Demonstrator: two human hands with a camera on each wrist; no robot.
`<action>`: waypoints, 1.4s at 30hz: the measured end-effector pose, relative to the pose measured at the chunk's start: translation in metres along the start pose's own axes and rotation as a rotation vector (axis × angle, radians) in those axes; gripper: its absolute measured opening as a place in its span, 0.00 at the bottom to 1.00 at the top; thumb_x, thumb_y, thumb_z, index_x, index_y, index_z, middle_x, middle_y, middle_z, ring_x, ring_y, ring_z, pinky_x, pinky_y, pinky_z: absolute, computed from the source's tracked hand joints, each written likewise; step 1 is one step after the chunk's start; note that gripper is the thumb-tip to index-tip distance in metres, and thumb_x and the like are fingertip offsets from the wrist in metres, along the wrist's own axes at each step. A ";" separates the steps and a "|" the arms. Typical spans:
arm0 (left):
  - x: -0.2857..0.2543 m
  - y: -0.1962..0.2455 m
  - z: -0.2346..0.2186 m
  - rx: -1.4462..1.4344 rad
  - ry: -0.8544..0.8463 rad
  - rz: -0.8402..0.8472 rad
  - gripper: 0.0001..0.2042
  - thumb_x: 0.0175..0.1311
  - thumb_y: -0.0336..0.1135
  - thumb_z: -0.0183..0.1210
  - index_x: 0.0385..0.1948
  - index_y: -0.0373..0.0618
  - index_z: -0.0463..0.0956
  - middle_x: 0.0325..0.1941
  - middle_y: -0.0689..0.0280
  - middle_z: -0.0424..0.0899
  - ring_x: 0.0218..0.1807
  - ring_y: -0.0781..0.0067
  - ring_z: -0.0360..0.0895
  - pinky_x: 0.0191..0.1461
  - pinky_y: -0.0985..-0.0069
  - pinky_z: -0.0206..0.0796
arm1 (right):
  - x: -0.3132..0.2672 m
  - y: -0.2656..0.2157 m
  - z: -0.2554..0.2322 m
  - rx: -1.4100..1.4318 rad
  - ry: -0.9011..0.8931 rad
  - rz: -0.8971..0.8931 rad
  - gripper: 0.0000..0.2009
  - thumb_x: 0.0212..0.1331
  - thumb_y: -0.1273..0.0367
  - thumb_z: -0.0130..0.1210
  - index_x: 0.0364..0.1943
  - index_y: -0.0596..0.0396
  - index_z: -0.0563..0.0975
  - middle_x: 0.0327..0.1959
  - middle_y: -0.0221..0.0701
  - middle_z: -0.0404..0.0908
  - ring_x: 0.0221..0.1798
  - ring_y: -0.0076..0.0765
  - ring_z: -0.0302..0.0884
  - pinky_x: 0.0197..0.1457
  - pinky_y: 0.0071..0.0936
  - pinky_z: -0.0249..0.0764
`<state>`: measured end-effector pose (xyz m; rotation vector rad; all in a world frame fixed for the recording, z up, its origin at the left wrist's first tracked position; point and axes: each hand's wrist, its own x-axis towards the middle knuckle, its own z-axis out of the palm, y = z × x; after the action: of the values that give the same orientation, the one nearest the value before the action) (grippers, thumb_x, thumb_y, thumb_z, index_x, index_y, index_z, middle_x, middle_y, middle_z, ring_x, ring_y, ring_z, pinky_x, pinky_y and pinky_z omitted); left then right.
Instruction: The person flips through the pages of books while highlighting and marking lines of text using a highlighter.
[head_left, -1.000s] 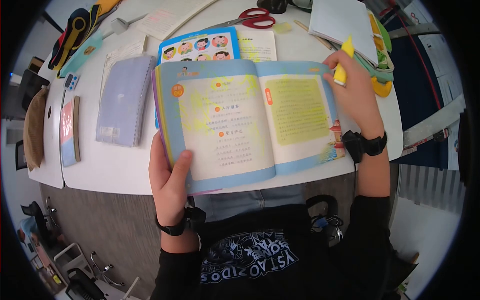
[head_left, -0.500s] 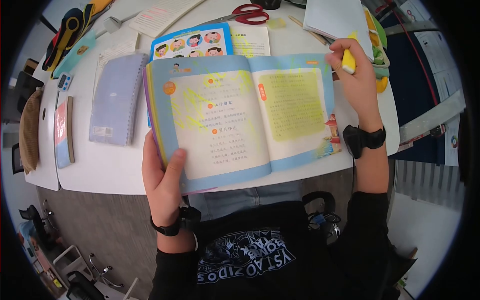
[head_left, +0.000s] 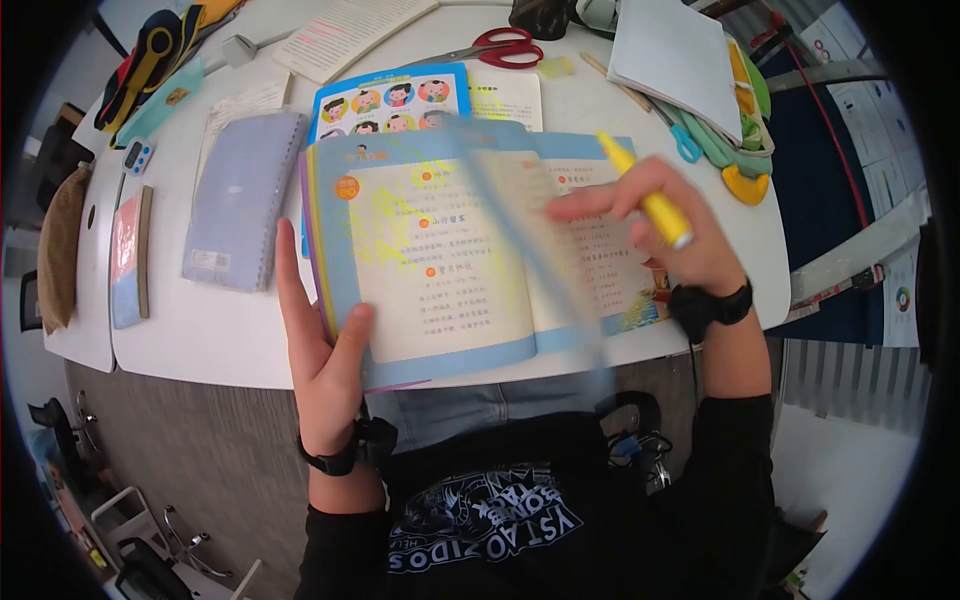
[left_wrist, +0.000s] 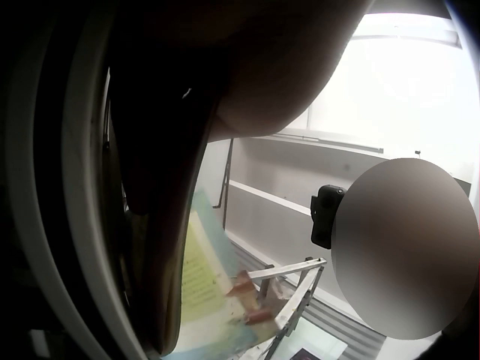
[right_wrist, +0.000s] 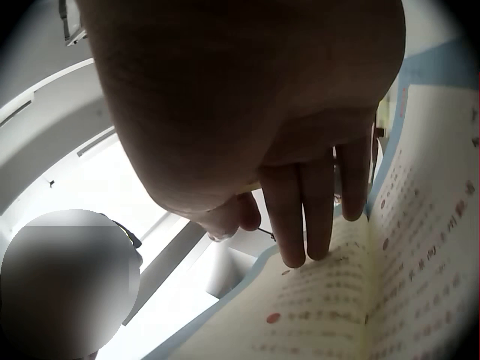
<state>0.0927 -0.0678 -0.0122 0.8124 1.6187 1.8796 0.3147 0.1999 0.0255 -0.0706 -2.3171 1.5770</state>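
Note:
An open book (head_left: pixel 440 345) with blue-edged pages is held up over the table's front edge. My left hand (head_left: pixel 328 375) grips its lower left corner, thumb on the page, other fingers along and behind the left edge. One page (head_left: pixel 520 235) stands lifted mid-turn, blurred, its blue edge slanting across the right half. My right hand (head_left: pixel 690 235) is over the right-hand page, fingers pointing left towards the lifted page, and holds a yellow highlighter (head_left: pixel 655 205). In the right wrist view its fingers (right_wrist: pixel 281 217) reach down in front of the printed page; the highlighter is hidden there.
Behind the book lie a blue book with cartoon faces (head_left: pixel 390 100) and red-handled scissors (head_left: pixel 505 48). A lilac spiral notebook (head_left: pixel 240 200), a small timer (head_left: pixel 137 157) and a pink-and-blue book (head_left: pixel 132 260) are to the left. White paper (head_left: pixel 675 70) and a green pouch (head_left: pixel 735 155) stand at right.
My right hand has moved from the book's upper right corner leftwards and down, with the highlighter, and the right-hand page has swung up, showing another printed page beneath. The left hand keeps its grip.

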 end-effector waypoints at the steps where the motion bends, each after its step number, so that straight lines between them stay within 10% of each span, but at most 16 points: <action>1: 0.001 0.004 0.002 -0.076 -0.012 -0.020 0.33 0.69 0.22 0.54 0.77 0.34 0.56 0.80 0.52 0.62 0.76 0.64 0.64 0.79 0.66 0.55 | 0.005 -0.001 0.011 0.000 -0.098 -0.014 0.07 0.73 0.65 0.60 0.43 0.49 0.74 0.65 0.42 0.82 0.70 0.47 0.74 0.74 0.46 0.65; 4: 0.004 -0.010 -0.016 0.241 -0.104 0.079 0.31 0.68 0.22 0.54 0.75 0.35 0.60 0.77 0.54 0.65 0.76 0.65 0.63 0.78 0.66 0.55 | 0.016 -0.003 0.040 -0.102 -0.271 -0.080 0.08 0.66 0.67 0.65 0.40 0.45 0.74 0.69 0.44 0.80 0.81 0.59 0.63 0.85 0.59 0.47; 15: 0.000 -0.009 -0.019 0.115 -0.103 -0.045 0.21 0.76 0.27 0.52 0.69 0.40 0.64 0.64 0.59 0.73 0.63 0.74 0.71 0.68 0.74 0.64 | 0.020 0.003 0.050 -0.202 -0.350 -0.135 0.06 0.64 0.73 0.59 0.37 0.44 0.74 0.72 0.43 0.77 0.82 0.60 0.60 0.86 0.61 0.43; 17: 0.000 -0.007 -0.018 0.026 -0.080 -0.101 0.16 0.79 0.31 0.53 0.64 0.40 0.68 0.57 0.62 0.78 0.56 0.78 0.74 0.61 0.77 0.66 | 0.021 0.001 0.051 -0.195 -0.366 -0.149 0.18 0.45 0.86 0.53 0.38 0.48 0.72 0.76 0.42 0.73 0.83 0.59 0.58 0.86 0.55 0.46; 27: 0.000 -0.005 -0.017 0.093 -0.160 -0.077 0.07 0.75 0.29 0.60 0.46 0.39 0.71 0.39 0.70 0.80 0.42 0.85 0.72 0.48 0.82 0.67 | 0.015 0.002 0.057 -0.207 -0.380 -0.237 0.12 0.67 0.71 0.60 0.53 0.43 0.78 0.69 0.46 0.79 0.79 0.61 0.65 0.85 0.59 0.47; 34: 0.003 -0.010 -0.017 0.085 -0.095 -0.090 0.09 0.75 0.27 0.59 0.48 0.40 0.67 0.42 0.71 0.77 0.44 0.86 0.69 0.49 0.84 0.65 | 0.009 0.031 0.028 0.273 0.103 -0.137 0.30 0.82 0.48 0.39 0.70 0.60 0.71 0.47 0.38 0.86 0.53 0.32 0.79 0.63 0.31 0.72; 38: -0.001 -0.010 -0.019 0.020 -0.084 -0.131 0.10 0.76 0.27 0.58 0.50 0.41 0.66 0.47 0.70 0.77 0.49 0.86 0.69 0.53 0.84 0.64 | 0.014 0.028 0.020 0.190 0.416 0.049 0.25 0.82 0.54 0.42 0.69 0.59 0.72 0.37 0.28 0.78 0.44 0.22 0.72 0.60 0.24 0.70; 42: 0.001 -0.010 -0.020 -0.012 -0.079 -0.128 0.10 0.77 0.27 0.58 0.50 0.41 0.66 0.49 0.69 0.77 0.50 0.86 0.69 0.54 0.83 0.64 | 0.012 0.026 0.019 0.106 0.367 0.074 0.22 0.81 0.58 0.44 0.68 0.59 0.74 0.40 0.30 0.80 0.47 0.22 0.74 0.61 0.24 0.70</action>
<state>0.0780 -0.0791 -0.0245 0.7495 1.5717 1.7452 0.2932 0.1954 -0.0015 -0.3900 -1.9653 1.5668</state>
